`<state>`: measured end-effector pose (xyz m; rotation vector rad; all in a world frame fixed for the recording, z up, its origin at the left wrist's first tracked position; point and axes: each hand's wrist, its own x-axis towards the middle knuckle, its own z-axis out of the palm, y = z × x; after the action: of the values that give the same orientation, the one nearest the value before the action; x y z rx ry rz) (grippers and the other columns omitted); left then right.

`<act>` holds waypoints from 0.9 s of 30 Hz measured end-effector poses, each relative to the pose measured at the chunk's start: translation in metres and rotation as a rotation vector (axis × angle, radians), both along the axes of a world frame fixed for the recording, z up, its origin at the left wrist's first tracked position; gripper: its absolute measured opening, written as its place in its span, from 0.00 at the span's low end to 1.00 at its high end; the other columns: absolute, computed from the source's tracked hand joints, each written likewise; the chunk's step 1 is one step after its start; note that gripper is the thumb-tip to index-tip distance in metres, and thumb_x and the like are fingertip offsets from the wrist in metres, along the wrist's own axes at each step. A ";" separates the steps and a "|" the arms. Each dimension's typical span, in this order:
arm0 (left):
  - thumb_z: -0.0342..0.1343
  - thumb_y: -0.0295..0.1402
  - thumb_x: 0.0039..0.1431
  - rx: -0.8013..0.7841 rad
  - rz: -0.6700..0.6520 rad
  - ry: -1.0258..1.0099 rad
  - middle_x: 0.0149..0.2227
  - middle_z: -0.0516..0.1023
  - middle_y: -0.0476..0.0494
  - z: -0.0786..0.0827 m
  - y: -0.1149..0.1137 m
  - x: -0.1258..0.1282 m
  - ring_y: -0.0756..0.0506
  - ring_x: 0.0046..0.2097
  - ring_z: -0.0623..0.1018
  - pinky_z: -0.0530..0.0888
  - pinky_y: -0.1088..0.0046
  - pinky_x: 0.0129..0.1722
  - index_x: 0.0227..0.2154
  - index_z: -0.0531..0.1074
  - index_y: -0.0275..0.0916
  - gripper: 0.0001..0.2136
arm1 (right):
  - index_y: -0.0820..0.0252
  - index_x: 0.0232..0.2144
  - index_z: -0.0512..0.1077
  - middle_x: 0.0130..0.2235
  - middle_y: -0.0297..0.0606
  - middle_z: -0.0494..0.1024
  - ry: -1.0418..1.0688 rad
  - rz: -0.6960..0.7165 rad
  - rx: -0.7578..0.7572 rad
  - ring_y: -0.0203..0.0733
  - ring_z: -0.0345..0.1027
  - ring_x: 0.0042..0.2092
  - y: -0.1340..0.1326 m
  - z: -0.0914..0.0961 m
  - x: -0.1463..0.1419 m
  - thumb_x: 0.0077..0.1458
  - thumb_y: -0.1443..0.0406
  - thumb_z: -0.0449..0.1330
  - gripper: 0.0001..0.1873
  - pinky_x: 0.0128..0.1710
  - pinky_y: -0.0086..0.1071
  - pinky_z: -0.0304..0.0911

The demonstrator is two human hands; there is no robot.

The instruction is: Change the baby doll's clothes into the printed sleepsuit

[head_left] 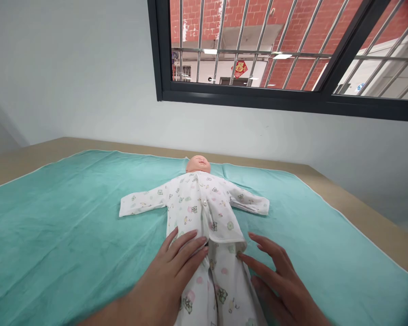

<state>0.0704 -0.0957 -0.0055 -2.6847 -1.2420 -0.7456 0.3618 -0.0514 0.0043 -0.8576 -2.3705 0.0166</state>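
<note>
A baby doll (pixel 198 164) lies on its back on a teal blanket (pixel 61 226), dressed in a white printed romper (pixel 204 203) with both sleeves spread out sideways. My left hand (pixel 172 271) rests flat on the romper's lower left side, fingers stretched out and together. My right hand (pixel 279 276) lies open at the romper's lower right edge, fingers spread, fingertips touching the hem of the top. Neither hand holds anything.
The blanket covers a tan table (pixel 367 213) that stands against a pale wall. A dark-framed window (pixel 285 97) with metal bars is above the doll's head, with a red brick building behind it.
</note>
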 end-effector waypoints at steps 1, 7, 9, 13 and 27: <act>0.49 0.25 0.53 0.002 0.006 -0.004 0.65 0.59 0.40 0.000 0.000 0.000 0.37 0.66 0.54 0.55 0.44 0.63 0.64 0.52 0.39 0.34 | 0.51 0.55 0.68 0.65 0.41 0.54 -0.031 0.014 0.015 0.50 0.52 0.64 -0.001 0.001 -0.002 0.62 0.67 0.52 0.20 0.55 0.41 0.66; 0.50 0.26 0.53 0.051 -0.008 0.003 0.65 0.58 0.40 -0.001 0.003 0.000 0.38 0.67 0.53 0.52 0.47 0.65 0.64 0.53 0.39 0.33 | 0.60 0.58 0.64 0.67 0.46 0.50 -0.216 0.089 0.195 0.57 0.42 0.67 0.006 0.012 -0.019 0.61 0.63 0.55 0.23 0.60 0.51 0.58; 0.50 0.27 0.55 0.069 -0.014 0.024 0.66 0.58 0.40 -0.002 0.004 -0.001 0.38 0.67 0.52 0.50 0.48 0.65 0.63 0.54 0.38 0.31 | 0.62 0.57 0.65 0.67 0.48 0.51 -0.240 0.089 0.229 0.59 0.42 0.67 0.010 0.014 -0.026 0.60 0.62 0.56 0.23 0.60 0.55 0.54; 0.47 0.30 0.61 0.126 -0.050 -0.003 0.64 0.61 0.39 -0.004 0.007 -0.005 0.39 0.67 0.53 0.51 0.48 0.65 0.60 0.59 0.40 0.23 | 0.66 0.55 0.65 0.65 0.49 0.57 -0.221 0.096 0.174 0.56 0.44 0.66 0.017 0.013 -0.038 0.60 0.64 0.55 0.21 0.62 0.53 0.53; 0.48 0.35 0.66 0.235 -0.028 0.083 0.64 0.62 0.46 -0.013 0.014 -0.009 0.41 0.67 0.55 0.41 0.51 0.67 0.55 0.68 0.42 0.17 | 0.61 0.59 0.62 0.61 0.44 0.65 -0.057 0.146 0.023 0.51 0.51 0.65 0.018 0.011 -0.038 0.60 0.64 0.55 0.24 0.61 0.43 0.59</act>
<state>0.0612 -0.0814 -0.0181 -2.5193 -1.0297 -0.7256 0.3241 -0.0336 0.0157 -0.6813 -2.4774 0.0246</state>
